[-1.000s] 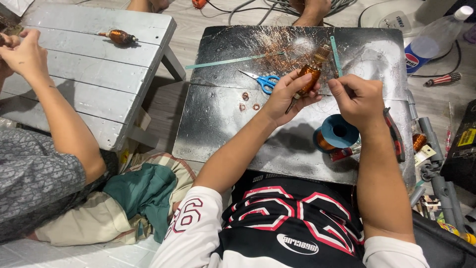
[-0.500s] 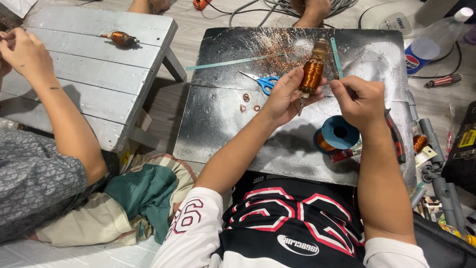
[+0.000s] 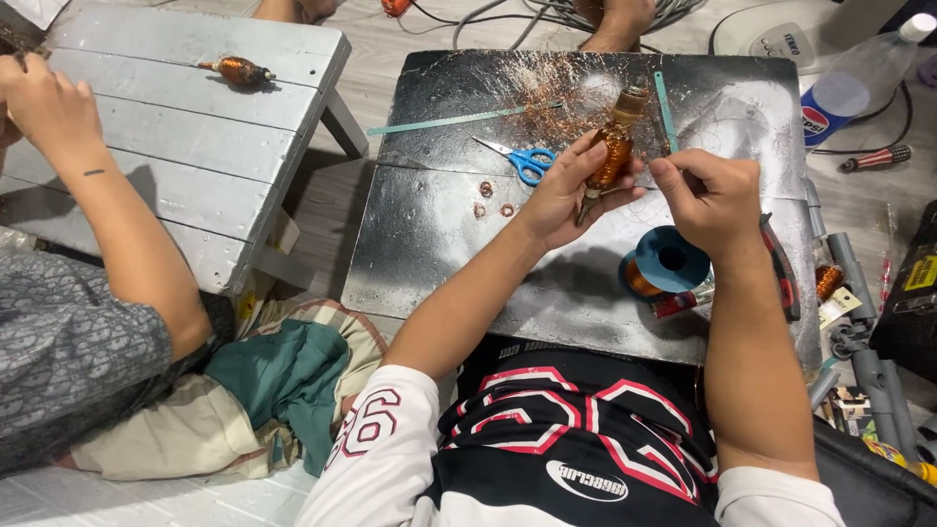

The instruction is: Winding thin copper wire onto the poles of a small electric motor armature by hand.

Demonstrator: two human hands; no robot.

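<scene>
Left hand (image 3: pixel 559 195) grips a copper-wound coil (image 3: pixel 613 156); right hand (image 3: pixel 712 200) beside it, perhaps pinching wire.

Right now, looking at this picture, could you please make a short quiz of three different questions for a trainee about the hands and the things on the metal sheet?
1. True or false: the left hand holds the copper-wound coil above the grey metal sheet.
2. What lies closest to the blue-handled scissors? A) blue wire spool B) thin green strip C) clear plastic bottle
3. Fill in: the right hand is ___ the coil.

Key: 1 true; 2 B; 3 beside
</scene>
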